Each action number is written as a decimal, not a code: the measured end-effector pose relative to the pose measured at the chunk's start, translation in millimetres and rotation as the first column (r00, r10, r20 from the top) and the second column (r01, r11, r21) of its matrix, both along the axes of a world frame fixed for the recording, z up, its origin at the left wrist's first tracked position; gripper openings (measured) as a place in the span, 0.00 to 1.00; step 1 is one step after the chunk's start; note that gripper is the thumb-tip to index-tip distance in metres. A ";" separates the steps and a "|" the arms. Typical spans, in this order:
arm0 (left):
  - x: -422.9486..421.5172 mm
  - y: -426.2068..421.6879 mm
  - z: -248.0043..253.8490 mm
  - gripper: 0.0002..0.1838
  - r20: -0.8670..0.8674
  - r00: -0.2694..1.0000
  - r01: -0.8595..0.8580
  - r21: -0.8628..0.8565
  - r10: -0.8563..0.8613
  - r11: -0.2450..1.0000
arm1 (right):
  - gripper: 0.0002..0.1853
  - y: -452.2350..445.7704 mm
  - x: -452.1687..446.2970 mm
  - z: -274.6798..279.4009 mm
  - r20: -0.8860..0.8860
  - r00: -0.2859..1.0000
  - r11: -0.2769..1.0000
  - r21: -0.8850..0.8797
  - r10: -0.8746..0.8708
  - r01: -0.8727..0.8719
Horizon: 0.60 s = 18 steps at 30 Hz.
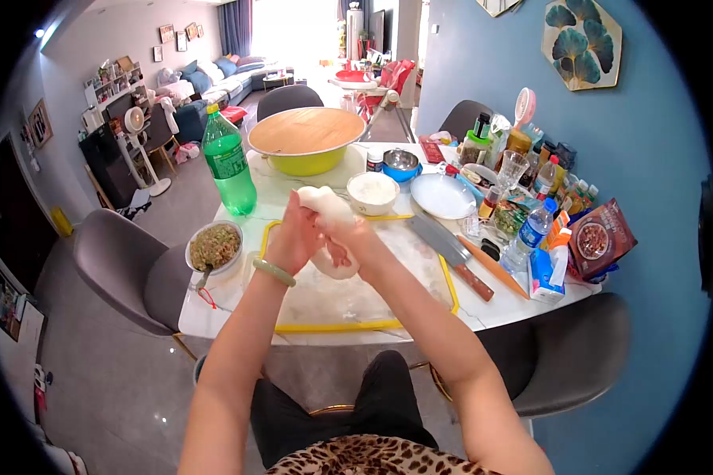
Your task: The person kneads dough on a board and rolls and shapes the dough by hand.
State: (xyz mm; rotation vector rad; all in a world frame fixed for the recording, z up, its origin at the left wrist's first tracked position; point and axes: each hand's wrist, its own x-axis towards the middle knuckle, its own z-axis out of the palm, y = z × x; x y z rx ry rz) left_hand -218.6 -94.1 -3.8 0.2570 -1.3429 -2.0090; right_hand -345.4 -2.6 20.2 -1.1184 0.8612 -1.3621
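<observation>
A white lump of dough [327, 205] is held above the board between my two hands, its lower end hanging below them. My left hand [296, 240], with a pale green bangle at the wrist, presses against its left side. Curled around the right side is my right hand [347, 240]. Beneath them lies a floured mat [348, 305] with a yellow border. A white bowl of flour [373, 190] stands just beyond my hands. To the left is a bowl of minced filling [216, 244] with a spoon handle sticking out.
A cleaver [450, 255] and a wooden rolling pin [493, 267] lie at the right. Behind stand a green soda bottle [230, 166] and a yellow-green basin [307, 162] covered by a round wooden board. A white plate [444, 196], bottles and packets crowd the right side.
</observation>
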 end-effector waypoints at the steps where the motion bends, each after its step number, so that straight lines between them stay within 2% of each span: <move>1: 3.7 5.6 0.1 0.39 0.042 0.986 0.164 -0.128 -0.159 0.978 | 0.11 -2.5 -1.3 8.8 0.062 0.997 0.998 -0.008 -0.055 0.055; 2: -0.1 16.4 -5.5 0.38 0.112 0.994 0.019 -0.125 -0.005 0.992 | 0.13 -18.9 -4.3 4.2 0.153 0.987 0.994 -0.100 -0.037 0.052; 3: -0.6 30.6 -3.4 0.38 0.119 0.993 0.024 -0.121 -0.009 0.992 | 0.13 -28.7 -5.6 7.5 0.160 0.986 0.994 -0.096 -0.041 0.057; 5: -8.7 51.2 -0.1 0.36 0.228 0.970 -0.037 -0.209 0.086 0.977 | 0.22 -39.7 -14.8 14.7 0.132 0.991 1.000 -0.002 0.026 -0.026; 6: -6.5 51.8 2.4 0.26 0.277 0.959 0.040 -0.322 0.054 0.946 | 0.22 -42.2 -18.2 17.2 0.128 0.992 1.000 0.002 0.005 -0.005; 7: -9.5 54.5 4.3 0.26 0.271 0.962 0.052 -0.319 0.039 0.946 | 0.26 -45.4 -18.3 19.3 0.100 0.995 1.000 0.004 0.030 -0.031; 9: -10.9 57.4 13.5 0.16 0.408 0.902 0.008 -0.348 0.144 0.937 | 0.29 -50.4 -18.0 15.5 0.069 0.996 0.998 -0.002 0.059 -0.059; 10: -17.3 61.5 11.7 0.10 0.329 0.909 -0.170 -0.270 0.257 0.948 | 0.31 -56.8 -19.6 4.2 0.140 0.983 0.993 0.009 0.115 -0.117; 11: -17.7 59.7 14.9 0.10 0.321 0.911 -0.169 -0.278 0.257 0.946 | 0.33 -62.7 -21.8 -8.0 0.209 0.963 0.984 0.019 0.168 -0.176; 12: -19.3 59.0 18.1 0.10 0.276 0.915 -0.245 -0.203 0.296 0.948 | 0.32 -62.6 -26.6 -18.7 0.243 0.937 0.966 -0.014 0.252 -0.257; 13: -22.3 62.5 25.1 0.10 0.237 0.913 -0.311 -0.120 0.331 0.943 | 0.32 -61.5 -29.8 -32.9 0.239 0.940 0.968 -0.013 0.245 -0.249; 14: -27.4 67.2 34.2 0.11 0.193 0.896 -0.391 -0.088 0.401 0.916 | 0.32 -58.8 -33.1 -48.1 0.165 0.932 0.946 -0.081 0.322 -0.313; 15: -30.7 64.3 38.4 0.11 0.190 0.899 -0.384 -0.087 0.394 0.919 | 0.31 -53.1 -34.2 -58.4 0.084 0.915 0.914 -0.145 0.394 -0.380; 16: -31.4 59.9 42.3 0.11 0.144 0.899 -0.413 -0.033 0.414 0.910 | 0.31 -39.9 -29.7 -58.8 0.080 0.918 0.916 -0.144 0.389 -0.376; 18: -30.3 53.1 47.2 0.12 0.093 0.898 -0.434 0.022 0.431 0.900 | 0.31 -12.5 -18.8 -55.0 -0.248 0.932 0.963 0.007 0.263 -0.270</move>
